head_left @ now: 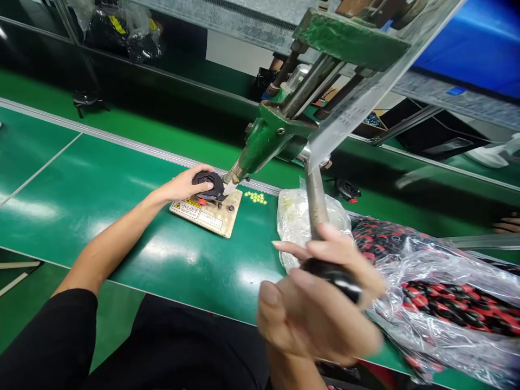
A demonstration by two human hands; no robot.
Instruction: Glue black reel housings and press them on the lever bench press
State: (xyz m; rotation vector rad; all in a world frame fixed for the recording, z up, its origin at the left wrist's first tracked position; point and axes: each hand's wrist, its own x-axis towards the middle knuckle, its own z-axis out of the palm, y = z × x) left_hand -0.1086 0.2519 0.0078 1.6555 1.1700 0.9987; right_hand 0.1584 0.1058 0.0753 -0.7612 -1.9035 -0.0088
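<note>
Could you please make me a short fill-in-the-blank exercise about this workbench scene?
1. The left hand holds a black part at the foot of the ____ press.
2. The right hand is on the ____ knob at the end of the lever.
3. In the picture, the small yellowish pieces lie to the ____ of the press base.
4. The clear bag holds many parts coloured black and ____.

Missing words: green; black; right; red.
</note>
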